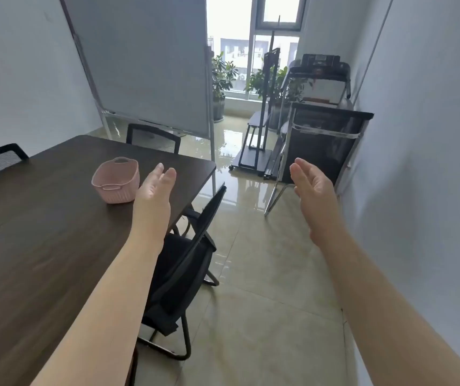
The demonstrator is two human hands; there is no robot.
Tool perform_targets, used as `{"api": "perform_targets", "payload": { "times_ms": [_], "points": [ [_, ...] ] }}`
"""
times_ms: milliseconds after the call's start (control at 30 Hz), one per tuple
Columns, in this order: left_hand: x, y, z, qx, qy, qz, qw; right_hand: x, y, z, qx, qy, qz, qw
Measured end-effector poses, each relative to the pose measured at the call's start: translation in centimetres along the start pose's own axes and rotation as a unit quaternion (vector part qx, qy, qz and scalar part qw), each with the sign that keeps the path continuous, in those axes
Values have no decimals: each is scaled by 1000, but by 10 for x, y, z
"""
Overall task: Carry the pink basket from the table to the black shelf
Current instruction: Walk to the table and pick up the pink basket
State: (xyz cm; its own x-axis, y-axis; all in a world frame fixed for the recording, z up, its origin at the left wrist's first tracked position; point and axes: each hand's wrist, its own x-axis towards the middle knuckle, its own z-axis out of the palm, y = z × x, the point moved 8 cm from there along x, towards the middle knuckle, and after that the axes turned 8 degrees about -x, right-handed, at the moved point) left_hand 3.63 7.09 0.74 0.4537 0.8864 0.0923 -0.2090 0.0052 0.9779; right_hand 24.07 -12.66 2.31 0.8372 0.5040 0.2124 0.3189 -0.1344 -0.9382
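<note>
Two bare forearms are seen, no sleeves reaching into view. Nothing is worn on the left hand (158, 185) or right hand (311, 188): wrists and fingers are unadorned.

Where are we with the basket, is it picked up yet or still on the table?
Nothing is done yet: the basket sits on the table, untouched. In hand: both hands are open and raised, the left hand beside the basket's right side, the right hand out over the floor. Left: grip the basket, lift it, and carry it to the black shelf by the right wall.
</note>
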Motion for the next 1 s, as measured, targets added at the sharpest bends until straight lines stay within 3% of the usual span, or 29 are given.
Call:
{"api": "perform_targets", "payload": {
  "times_ms": [600, 1000],
  "points": [
    [125, -13, 19, 15, 11, 1, 1000, 125, -1, 57, 4, -7, -10, 1000],
    [164, -29, 64, 39, 67, 9, 997, 210, 24, 62, 20, -59, -16, 998]
  ]
}}
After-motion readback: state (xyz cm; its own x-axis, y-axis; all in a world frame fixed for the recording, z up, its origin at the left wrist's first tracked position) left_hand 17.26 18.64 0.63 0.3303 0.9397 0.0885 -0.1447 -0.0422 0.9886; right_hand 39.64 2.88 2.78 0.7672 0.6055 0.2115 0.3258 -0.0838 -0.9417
